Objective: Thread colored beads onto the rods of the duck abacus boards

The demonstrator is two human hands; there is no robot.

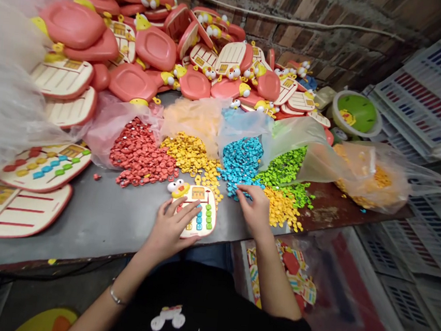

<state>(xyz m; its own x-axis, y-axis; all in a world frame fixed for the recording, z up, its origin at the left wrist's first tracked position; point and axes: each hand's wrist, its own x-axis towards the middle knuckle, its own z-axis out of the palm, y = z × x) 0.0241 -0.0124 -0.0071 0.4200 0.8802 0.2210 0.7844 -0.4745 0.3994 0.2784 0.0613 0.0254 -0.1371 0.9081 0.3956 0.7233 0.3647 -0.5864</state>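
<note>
Toy board (200,216): lies flat on the grey counter (102,216), lower centre of frame, near the front edge, with its yellow duck head (178,187) pointing upper left.

Progress (judged): short rows of blue and green beads show on its right half. The left half is under the hand, so the count there can't be read. Looks partly filled, with more beads to go on. A fully beaded board (44,167) and a bare one (13,210) lie at the left edge for comparison.

Left hand (169,228): palm down on the board, fingers (187,211) spread and straight across its face. It presses the board and does not grip it.

Right hand (255,210): off the board, just right of it. Fingertips (241,191) are curled down at the near edge of the blue beads (242,160). Cannot tell whether a bead is pinched.

Bead piles spill from clear bags in a row above the board:
- red beads (139,155)
- yellow beads (190,155)
- the blue pile
- green beads (286,169)

A further yellow spill (282,208) touches the right wrist area. An orange-filled bag (370,182) sits at mid right.

Behind, across the upper frame: a heap of pink boards (157,50) against the brick wall. White crates (426,91) are stacked at the right.
</note>
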